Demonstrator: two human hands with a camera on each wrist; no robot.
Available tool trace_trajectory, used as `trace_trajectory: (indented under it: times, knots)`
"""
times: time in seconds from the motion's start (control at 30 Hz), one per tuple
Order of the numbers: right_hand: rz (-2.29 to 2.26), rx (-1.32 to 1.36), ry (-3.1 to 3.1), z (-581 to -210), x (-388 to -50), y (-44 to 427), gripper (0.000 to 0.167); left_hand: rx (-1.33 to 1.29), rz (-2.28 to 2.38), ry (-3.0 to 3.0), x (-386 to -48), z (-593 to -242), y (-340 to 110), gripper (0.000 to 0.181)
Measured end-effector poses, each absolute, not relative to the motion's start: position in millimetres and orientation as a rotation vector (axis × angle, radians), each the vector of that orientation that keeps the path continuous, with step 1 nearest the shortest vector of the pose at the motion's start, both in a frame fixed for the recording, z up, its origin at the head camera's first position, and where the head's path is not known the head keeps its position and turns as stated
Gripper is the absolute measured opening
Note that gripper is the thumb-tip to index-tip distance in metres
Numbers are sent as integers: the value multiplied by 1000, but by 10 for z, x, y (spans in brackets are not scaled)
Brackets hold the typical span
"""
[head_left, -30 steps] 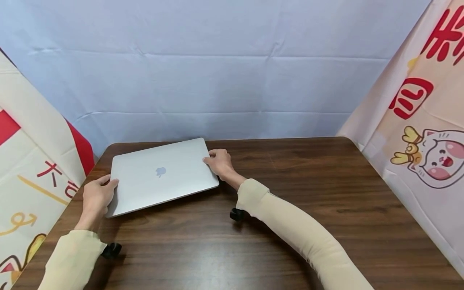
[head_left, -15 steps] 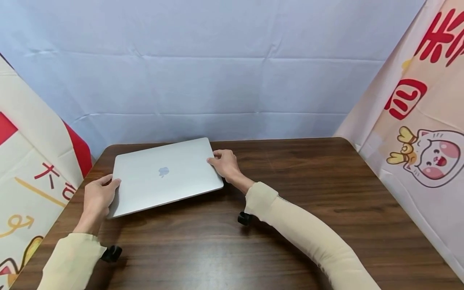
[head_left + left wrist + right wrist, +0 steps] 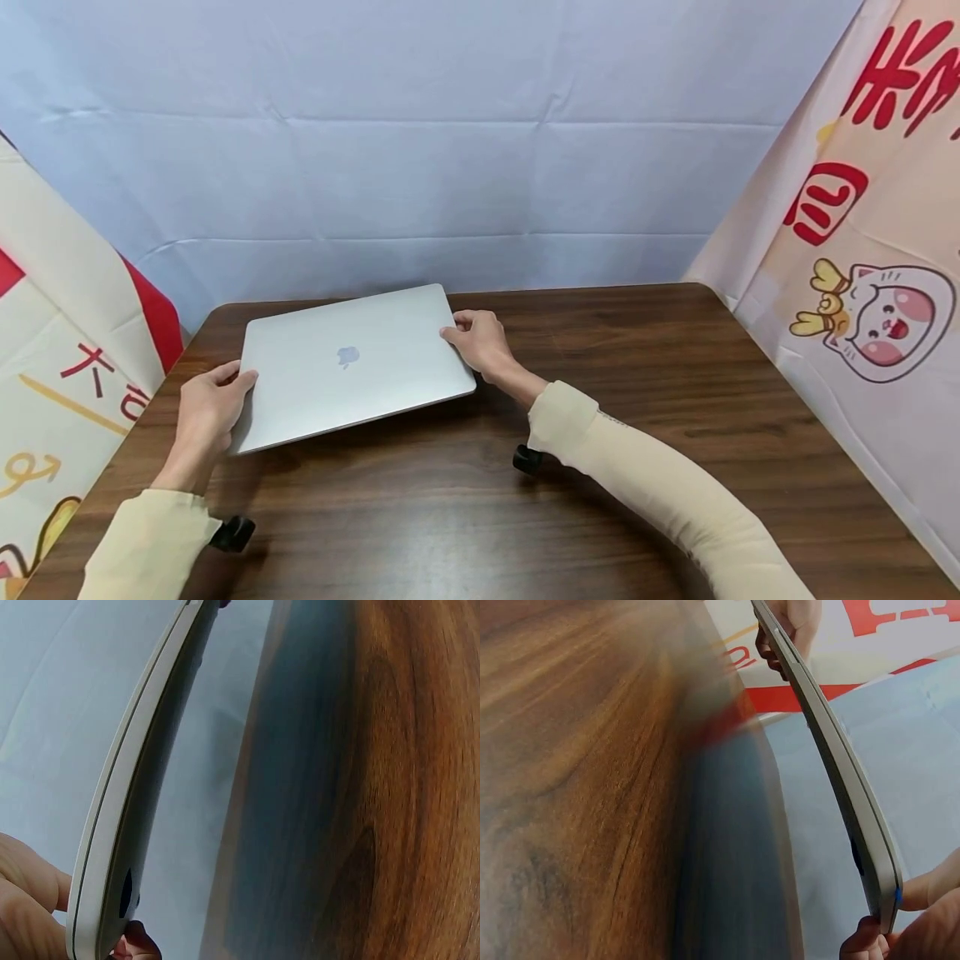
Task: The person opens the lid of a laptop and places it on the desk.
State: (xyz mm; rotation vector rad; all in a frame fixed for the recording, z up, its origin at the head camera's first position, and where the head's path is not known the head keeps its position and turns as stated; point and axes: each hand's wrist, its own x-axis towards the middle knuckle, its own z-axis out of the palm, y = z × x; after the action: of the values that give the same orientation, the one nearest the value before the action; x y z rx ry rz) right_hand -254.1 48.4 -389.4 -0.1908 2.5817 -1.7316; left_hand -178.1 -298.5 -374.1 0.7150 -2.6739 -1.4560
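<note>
A closed silver laptop (image 3: pixel 375 358) with an apple logo on its lid is held above the table, turned a little so its right side lies farther back. My left hand (image 3: pixel 210 408) grips its left edge, thumb on the lid. At the opposite edge my right hand (image 3: pixel 482 343) pinches it the same way. Seen edge-on in the left wrist view, the laptop (image 3: pixel 124 787) is off the tabletop, with fingertips (image 3: pixel 139 941) curled beneath it. The right wrist view also shows the laptop (image 3: pixel 847 772) apart from the table, fingers (image 3: pixel 864 941) under its edge.
The brown wooden table (image 3: pixel 637 375) spreads to the right and in front of the laptop. A pale cloth backdrop (image 3: pixel 420 150) hangs behind the far edge. Printed banners stand at the left (image 3: pixel 75 333) and right (image 3: pixel 862 275). Black wrist devices hang beneath both cuffs.
In the head view the laptop and both hands have shifted slightly to the right, while the background has slid a little left. Both hands keep their hold on the laptop.
</note>
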Motion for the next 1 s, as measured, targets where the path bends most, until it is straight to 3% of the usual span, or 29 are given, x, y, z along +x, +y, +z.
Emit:
trace_trajectory:
  times: [0.37, 1.0]
  knots:
    - [-1717, -151, 2581, -3859, -2408, 686, 45, 637, -1508, -2685, -1726, -3705, -2825, 59]
    - [-1725, -154, 2599, -3866, -2222, 1135, 36, 511, -1561, -2676, -1736, -3693, -2453, 58]
